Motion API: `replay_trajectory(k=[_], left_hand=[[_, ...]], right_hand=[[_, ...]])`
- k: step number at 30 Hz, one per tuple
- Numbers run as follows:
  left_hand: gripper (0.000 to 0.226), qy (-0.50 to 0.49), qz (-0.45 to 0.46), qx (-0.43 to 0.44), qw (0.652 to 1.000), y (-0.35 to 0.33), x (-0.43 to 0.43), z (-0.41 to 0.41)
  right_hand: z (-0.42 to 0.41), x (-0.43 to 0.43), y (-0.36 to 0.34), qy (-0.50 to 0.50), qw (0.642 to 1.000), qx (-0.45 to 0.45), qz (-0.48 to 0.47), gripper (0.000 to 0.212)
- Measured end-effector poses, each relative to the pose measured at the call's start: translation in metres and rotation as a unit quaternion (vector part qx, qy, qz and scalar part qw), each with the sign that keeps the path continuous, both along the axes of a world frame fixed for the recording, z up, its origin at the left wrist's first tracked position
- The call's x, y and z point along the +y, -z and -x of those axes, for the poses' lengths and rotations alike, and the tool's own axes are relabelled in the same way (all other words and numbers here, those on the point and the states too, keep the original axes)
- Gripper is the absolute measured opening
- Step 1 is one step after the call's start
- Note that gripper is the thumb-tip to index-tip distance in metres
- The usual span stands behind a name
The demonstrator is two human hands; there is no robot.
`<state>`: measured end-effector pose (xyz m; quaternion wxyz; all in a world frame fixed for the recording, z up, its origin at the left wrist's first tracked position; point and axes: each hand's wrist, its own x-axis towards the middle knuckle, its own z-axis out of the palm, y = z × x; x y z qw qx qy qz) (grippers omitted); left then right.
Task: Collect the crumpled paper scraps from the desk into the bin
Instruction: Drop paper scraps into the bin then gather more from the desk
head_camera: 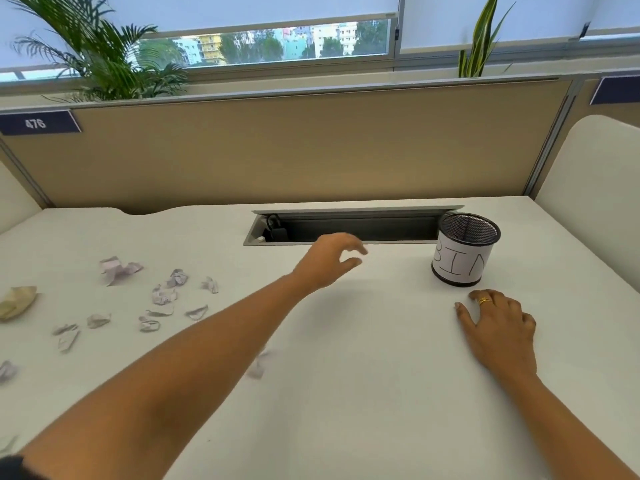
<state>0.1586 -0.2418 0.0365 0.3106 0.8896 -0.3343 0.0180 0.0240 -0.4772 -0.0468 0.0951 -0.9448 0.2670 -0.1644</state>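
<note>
Several crumpled white paper scraps [165,295] lie scattered on the left part of the white desk [346,393]. One more scrap [258,367] peeks out beside my left forearm. A black mesh bin [462,251] with a white label reading "BIN" stands upright at the back right. My left hand [329,259] hovers over the desk's middle, left of the bin, fingers apart and empty. My right hand [498,323] rests flat on the desk just in front of the bin, a ring on one finger, holding nothing.
An open cable tray slot [346,228] is sunk into the desk behind my left hand. A folded beige paper [17,301] sits at the far left edge. A tan partition [294,150] closes off the back, with white dividers at both sides.
</note>
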Motion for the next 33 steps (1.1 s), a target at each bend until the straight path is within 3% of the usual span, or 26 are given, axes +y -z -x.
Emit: replay_trajectory(k=[7, 13, 18, 23, 28, 33], left_hand=[[0.014, -0.165, 0.072, 0.065, 0.981, 0.040, 0.124, 0.044], [0.013, -0.136, 0.061, 0.138, 0.979, 0.056, 0.158, 0.095], [0.029, -0.101, -0.018, 0.080, 0.991, 0.065, 0.168, 0.138], [0.034, -0.082, -0.051, 0.059, 0.994, 0.069, 0.172, 0.168], [0.032, -0.090, -0.047, 0.029, 0.994, 0.070, 0.179, 0.189], [0.026, -0.098, -0.035, 0.011, 0.994, 0.070, 0.186, 0.205]], right_hand=[[0.005, 0.018, -0.011, -0.017, 1.000, 0.012, 0.002, 0.034], [0.006, 0.053, -0.026, -0.112, 0.991, 0.075, -0.021, 0.038], [0.038, 0.108, -0.038, -0.189, 0.972, 0.132, -0.048, 0.043], [0.092, 0.163, -0.040, -0.299, 0.938, 0.155, -0.084, 0.055], [0.138, 0.190, -0.051, -0.405, 0.875, 0.193, -0.180, 0.063], [0.163, 0.197, -0.050, -0.483, 0.828, 0.238, -0.155, 0.051]])
